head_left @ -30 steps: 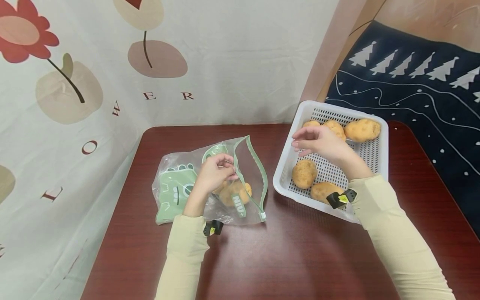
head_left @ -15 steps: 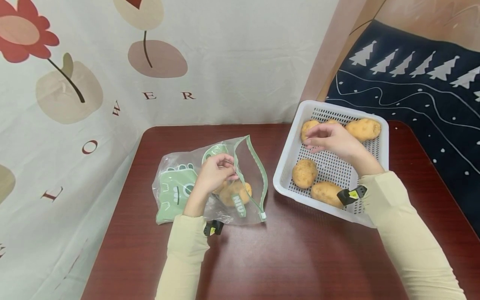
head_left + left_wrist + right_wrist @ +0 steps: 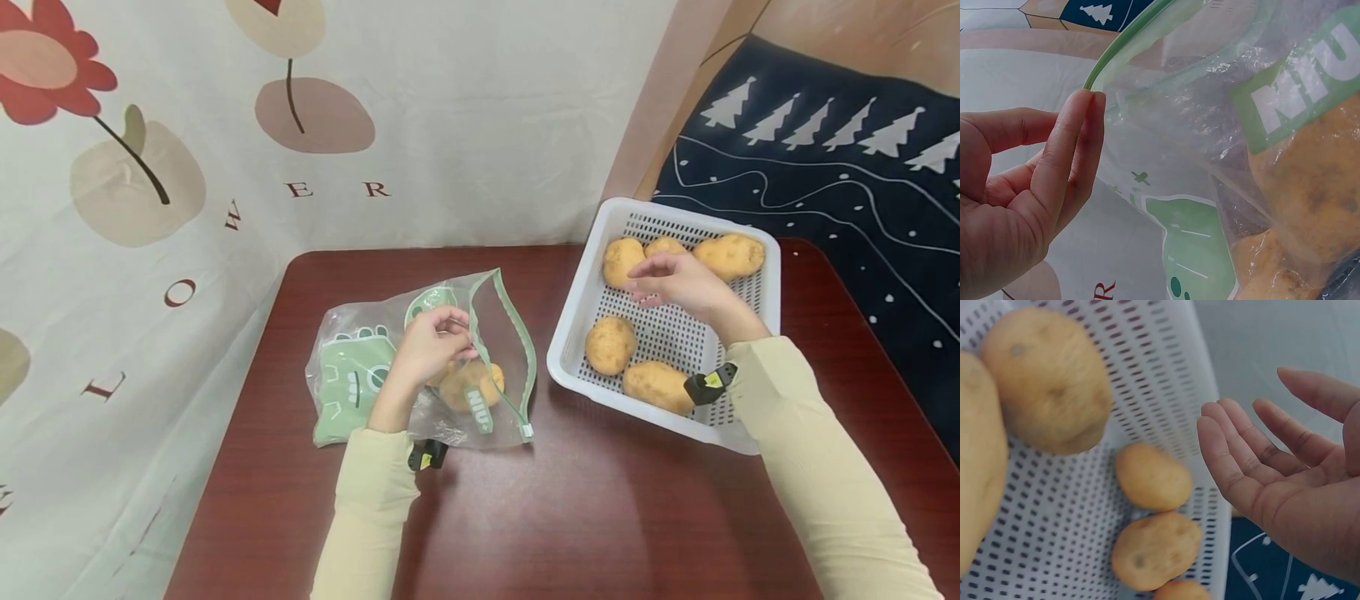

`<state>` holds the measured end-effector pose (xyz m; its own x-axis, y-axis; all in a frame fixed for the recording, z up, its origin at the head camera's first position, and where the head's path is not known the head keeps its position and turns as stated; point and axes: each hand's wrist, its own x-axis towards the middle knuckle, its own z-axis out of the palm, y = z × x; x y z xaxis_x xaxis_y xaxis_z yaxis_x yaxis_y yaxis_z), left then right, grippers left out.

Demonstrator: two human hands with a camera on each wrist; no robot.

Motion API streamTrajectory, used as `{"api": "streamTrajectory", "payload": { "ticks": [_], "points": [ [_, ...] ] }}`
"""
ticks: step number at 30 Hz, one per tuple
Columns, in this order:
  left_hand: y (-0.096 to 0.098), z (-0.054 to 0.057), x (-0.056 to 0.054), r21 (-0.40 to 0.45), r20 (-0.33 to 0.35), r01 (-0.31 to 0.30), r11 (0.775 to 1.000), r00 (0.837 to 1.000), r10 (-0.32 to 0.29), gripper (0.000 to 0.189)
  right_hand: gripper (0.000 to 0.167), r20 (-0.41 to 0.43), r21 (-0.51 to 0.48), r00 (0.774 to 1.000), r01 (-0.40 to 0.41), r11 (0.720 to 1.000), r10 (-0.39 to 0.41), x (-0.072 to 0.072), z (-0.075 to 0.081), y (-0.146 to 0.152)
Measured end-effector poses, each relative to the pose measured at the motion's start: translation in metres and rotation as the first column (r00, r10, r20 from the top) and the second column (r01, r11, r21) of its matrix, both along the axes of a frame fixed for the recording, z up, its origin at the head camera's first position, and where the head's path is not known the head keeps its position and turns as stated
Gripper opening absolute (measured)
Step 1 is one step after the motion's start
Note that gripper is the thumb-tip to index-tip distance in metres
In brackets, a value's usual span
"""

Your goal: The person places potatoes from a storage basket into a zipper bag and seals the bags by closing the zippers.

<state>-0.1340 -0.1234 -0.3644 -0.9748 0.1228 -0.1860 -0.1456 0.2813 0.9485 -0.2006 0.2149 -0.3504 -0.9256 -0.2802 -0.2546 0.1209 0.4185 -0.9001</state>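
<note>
Thumb and finger of my left hand (image 3: 433, 342) pinch the green zip edge of a clear zip bag (image 3: 1179, 144) printed with a green cartoon character. The bag lies on its side with its mouth spread toward the right. Potatoes (image 3: 1310, 187) rest inside it near the mouth, partly behind a green "NIU" label. My right hand (image 3: 678, 287) hovers over the white perforated basket (image 3: 583, 287), fingers relaxed and apart, holding nothing. Several loose potatoes lie in the basket, among them a round one (image 3: 611, 345) and a long one (image 3: 658, 387) near the front.
Both bag and basket stand on a dark red wooden table (image 3: 510, 517), the basket at the back right. Behind the table hangs a pale printed cloth (image 3: 480, 125). A navy cloth with white trees (image 3: 810, 175) is at the right.
My right hand has moved right over the basket, uncovering the potatoes at its back left. The left hand and bag have stayed in place.
</note>
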Motion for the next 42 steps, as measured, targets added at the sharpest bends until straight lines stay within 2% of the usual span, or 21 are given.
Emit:
{"api": "streamTrajectory", "payload": {
  "ticks": [4,10,17,25,31,42],
  "points": [
    [0.000,0.000,0.000,0.005,0.007,0.000,1.000,1.000,0.000,0.020,0.032,0.036,-0.006,0.999,0.008,1.000,-0.008,-0.004,-0.011,0.006],
    [0.001,0.000,0.000,0.014,0.001,-0.001,1.000,1.000,0.001,0.019,0.035,0.061,0.014,0.997,-0.039,0.999,0.038,-0.010,-0.023,0.012],
    [0.000,-0.001,0.000,0.008,-0.001,0.006,1.000,1.000,-0.006,0.019,0.037,0.091,0.053,0.995,-0.051,0.997,0.046,-0.012,-0.038,0.016],
    [0.002,0.000,0.001,0.024,0.000,0.004,1.000,1.000,-0.004,0.019,0.042,0.190,0.017,0.977,-0.097,0.995,0.092,-0.015,-0.057,0.017],
    [0.001,-0.001,0.002,0.027,-0.002,-0.004,1.000,1.000,0.004,0.019,0.045,0.200,-0.016,0.972,-0.123,0.992,0.124,-0.015,-0.060,0.017],
    [0.000,-0.001,0.002,0.009,0.004,-0.011,1.000,1.000,0.010,0.018,0.045,0.233,-0.018,0.958,-0.168,0.986,0.167,-0.014,-0.061,0.013]
  ]
}}
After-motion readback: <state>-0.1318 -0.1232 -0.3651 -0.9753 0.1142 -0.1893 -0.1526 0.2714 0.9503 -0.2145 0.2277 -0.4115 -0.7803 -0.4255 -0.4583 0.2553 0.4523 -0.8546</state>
